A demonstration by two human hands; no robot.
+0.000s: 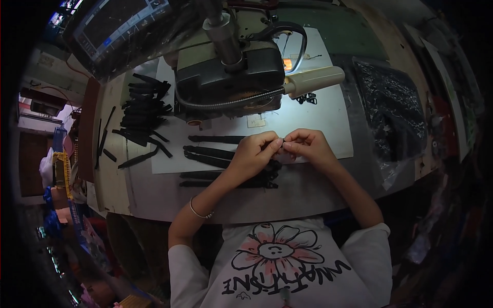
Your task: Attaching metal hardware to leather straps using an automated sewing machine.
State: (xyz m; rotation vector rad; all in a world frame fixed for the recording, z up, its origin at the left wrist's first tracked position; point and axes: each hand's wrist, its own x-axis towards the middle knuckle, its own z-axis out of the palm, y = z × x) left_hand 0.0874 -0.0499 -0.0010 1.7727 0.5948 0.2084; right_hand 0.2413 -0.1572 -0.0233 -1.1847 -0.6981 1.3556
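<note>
My left hand and my right hand meet over the front of the work surface, thumbs and forefingers pinched together. Between the fingertips they hold a small black piece; most of it is hidden, and I cannot make out its kind. Beside and beneath my left hand lie several black fabric strips, side by side, their right ends partly covered by that hand. A small heap of black plastic buckles rests on the lit white sheet beyond my right hand.
A sewing machine head with a lamp overhangs the table ahead of my hands. Several black strips are piled at the left. On the right lies a clear plastic bag with dark contents. A screen stands at the far left.
</note>
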